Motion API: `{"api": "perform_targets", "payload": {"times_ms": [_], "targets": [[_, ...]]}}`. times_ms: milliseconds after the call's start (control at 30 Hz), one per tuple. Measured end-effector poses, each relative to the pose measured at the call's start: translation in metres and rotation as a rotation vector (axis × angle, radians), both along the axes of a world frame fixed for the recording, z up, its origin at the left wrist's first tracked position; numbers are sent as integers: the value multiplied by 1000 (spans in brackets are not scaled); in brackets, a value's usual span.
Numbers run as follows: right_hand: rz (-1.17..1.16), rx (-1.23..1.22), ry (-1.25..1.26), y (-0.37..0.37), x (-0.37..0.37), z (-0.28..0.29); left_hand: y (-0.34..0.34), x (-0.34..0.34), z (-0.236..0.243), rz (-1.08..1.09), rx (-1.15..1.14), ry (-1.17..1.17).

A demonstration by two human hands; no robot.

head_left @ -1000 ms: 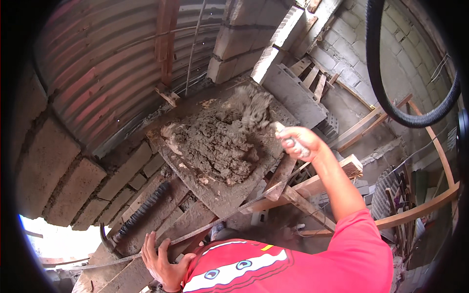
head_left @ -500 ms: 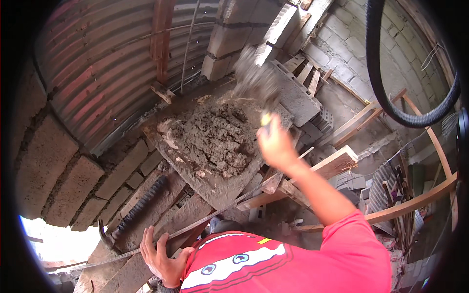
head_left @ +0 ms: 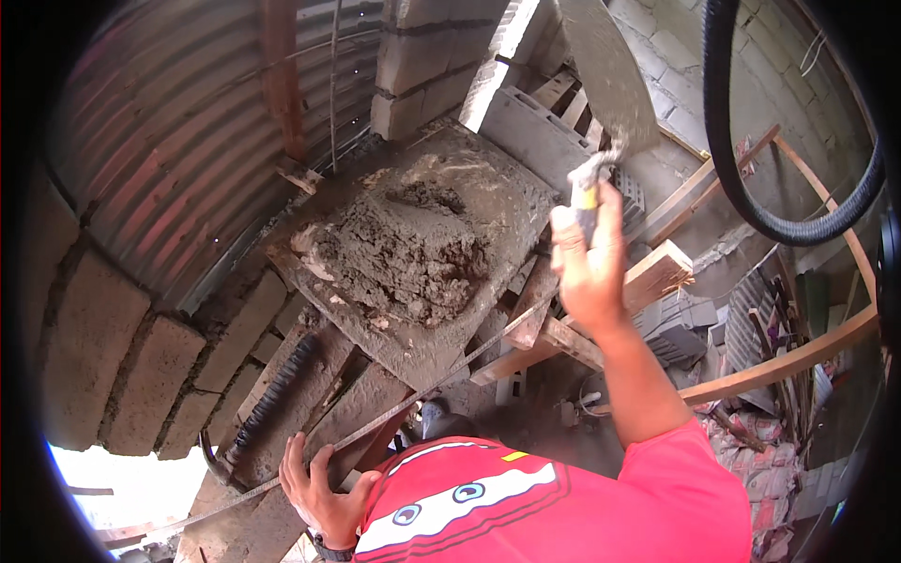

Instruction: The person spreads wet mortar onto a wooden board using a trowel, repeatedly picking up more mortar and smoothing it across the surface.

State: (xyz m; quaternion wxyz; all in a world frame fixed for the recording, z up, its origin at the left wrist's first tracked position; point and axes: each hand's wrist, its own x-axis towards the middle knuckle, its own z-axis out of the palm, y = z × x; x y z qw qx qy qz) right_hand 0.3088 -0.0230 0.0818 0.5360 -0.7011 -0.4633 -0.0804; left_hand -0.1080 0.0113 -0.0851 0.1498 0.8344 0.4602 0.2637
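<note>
My right hand [head_left: 597,272] is wrapped round the handle of a trowel [head_left: 612,84]. The trowel's broad, mortar-smeared blade points up and away, beyond the right corner of a mortar board [head_left: 399,352]. A mound of wet grey mortar [head_left: 404,253] sits on that board, smoothed on top and crumbly at its right side. At the lower left my left hand [head_left: 324,497] has its fingers apart and holds nothing. It is beside a long thin metal rod [head_left: 413,403] that crosses in front of the board; whether it touches the rod I cannot tell.
A hammer [head_left: 274,394] with a black ribbed handle lies on planks at the left, beside a block wall [head_left: 155,375]. Corrugated metal sheeting [head_left: 178,141] stands behind. Concrete blocks [head_left: 530,131] and timber [head_left: 657,272] are at the right. A black corrugated hose [head_left: 718,122] loops down at upper right.
My right hand has swung the trowel right, off from above the mortar. The mound's top looks smoother now. My left hand has hardly moved.
</note>
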Motion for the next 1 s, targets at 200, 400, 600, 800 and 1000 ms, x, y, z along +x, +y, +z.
{"api": "perform_targets", "payload": {"times_ms": [200,400,600,800,1000], "targets": [[66,-868,61,-11,-1,-106,1,6,-2,-7,6,-20],[154,-610,464,-9,-6,-11,2,-1,-1,-11,-8,2],[378,-671,949,-69,-6,41,4,-2,2,-22,-19,-36],[385,-718,1980,-110,-50,-22,4,0,-1,-31,-17,-32],[339,-600,1971,-52,-65,-56,4,1,3,-34,-31,-3]]}}
